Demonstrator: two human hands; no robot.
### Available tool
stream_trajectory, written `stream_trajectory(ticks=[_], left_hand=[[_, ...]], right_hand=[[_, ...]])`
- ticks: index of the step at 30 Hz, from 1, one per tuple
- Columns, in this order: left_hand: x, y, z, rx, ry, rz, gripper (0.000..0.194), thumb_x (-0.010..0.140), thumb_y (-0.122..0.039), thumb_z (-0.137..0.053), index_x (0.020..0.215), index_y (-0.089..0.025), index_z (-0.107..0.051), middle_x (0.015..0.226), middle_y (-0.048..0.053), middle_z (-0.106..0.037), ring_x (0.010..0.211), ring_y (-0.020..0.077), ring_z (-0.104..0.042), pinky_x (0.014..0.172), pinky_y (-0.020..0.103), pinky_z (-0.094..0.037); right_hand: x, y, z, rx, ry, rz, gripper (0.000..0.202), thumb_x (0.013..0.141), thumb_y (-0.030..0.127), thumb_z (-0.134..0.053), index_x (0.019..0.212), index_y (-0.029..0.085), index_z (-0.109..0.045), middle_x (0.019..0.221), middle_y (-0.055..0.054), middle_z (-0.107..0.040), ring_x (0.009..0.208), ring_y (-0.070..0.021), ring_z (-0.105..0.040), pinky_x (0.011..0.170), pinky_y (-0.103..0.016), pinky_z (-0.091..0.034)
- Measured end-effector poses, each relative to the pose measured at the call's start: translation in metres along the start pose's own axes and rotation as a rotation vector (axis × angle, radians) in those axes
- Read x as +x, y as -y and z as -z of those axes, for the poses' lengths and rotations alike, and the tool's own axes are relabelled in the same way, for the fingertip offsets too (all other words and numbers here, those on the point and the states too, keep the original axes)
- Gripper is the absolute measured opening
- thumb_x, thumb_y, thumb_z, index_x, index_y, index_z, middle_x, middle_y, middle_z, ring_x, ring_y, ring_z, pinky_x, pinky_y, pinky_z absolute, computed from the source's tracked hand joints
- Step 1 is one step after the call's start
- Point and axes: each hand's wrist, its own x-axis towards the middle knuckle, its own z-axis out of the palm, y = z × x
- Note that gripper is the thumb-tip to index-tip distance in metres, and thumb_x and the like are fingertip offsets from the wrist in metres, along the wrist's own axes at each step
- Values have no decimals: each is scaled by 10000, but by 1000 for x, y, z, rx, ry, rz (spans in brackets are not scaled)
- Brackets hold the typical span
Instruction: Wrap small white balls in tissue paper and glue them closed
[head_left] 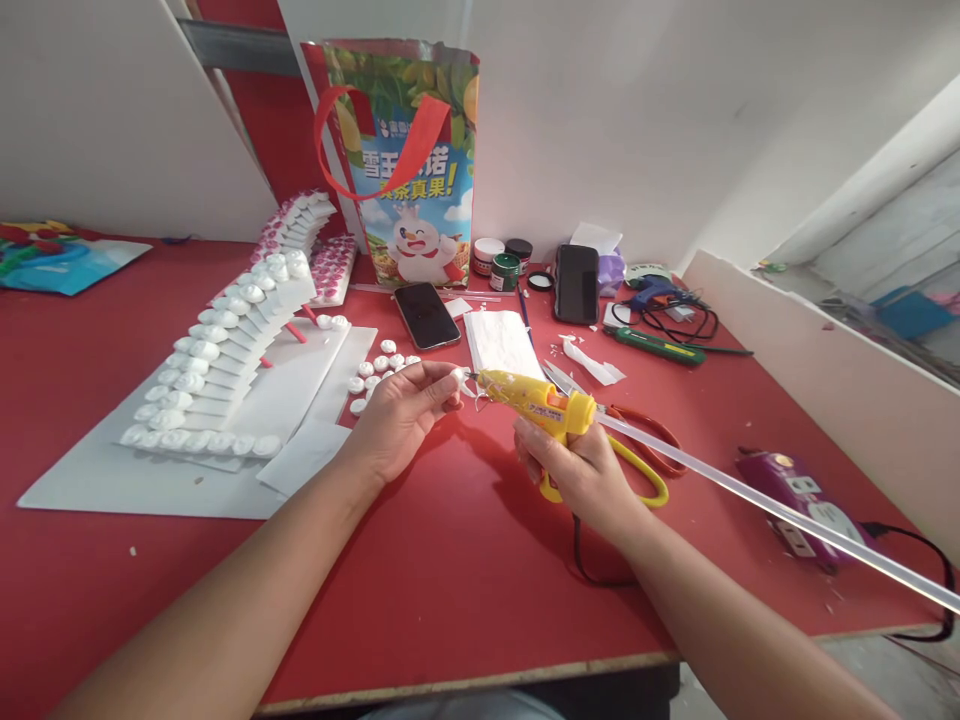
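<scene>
My left hand (409,415) pinches a small white piece (459,378) between thumb and fingertips. My right hand (574,465) is wrapped round the handle of a yellow glue gun (525,397), whose nozzle points left and meets or nearly meets the white piece. A long clear glue stick (750,492) runs out of the gun's back to the right. Left of my left hand, several round white pieces (364,369) lie on the red table. Beyond them stands a curved white model (225,350) edged with rows of similar round pieces, on a white board (90,470).
A colourful bag (420,210) stands at the back, near paint jars (505,270) and two phones (427,315) (577,284). White paper (501,342), scissors (646,470), a green tool (652,345) and a purple power strip (802,500) lie on the red table (420,600).
</scene>
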Motion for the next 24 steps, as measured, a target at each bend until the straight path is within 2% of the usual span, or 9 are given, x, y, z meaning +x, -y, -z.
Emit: stream_trajectory(ticks=[13, 24], left_hand=[[2, 3, 2, -3, 7, 0, 345, 584, -312, -978, 817, -142, -789, 712, 9, -676, 687, 102, -602, 771, 269, -498], [0, 2, 1, 5, 24, 9, 331, 582, -296, -978, 795, -144, -775, 722, 10, -694, 676, 106, -603, 772, 279, -490]], right_hand=[[0, 0, 0, 4, -18, -37, 467, 970, 553, -554, 669, 200, -496, 566, 22, -495, 520, -108, -462, 524, -264, -372], [0, -1, 1, 23, -26, 0, 450, 980, 535, -556, 689, 198, -495, 577, 31, -480, 520, -100, -445, 513, -264, -354]])
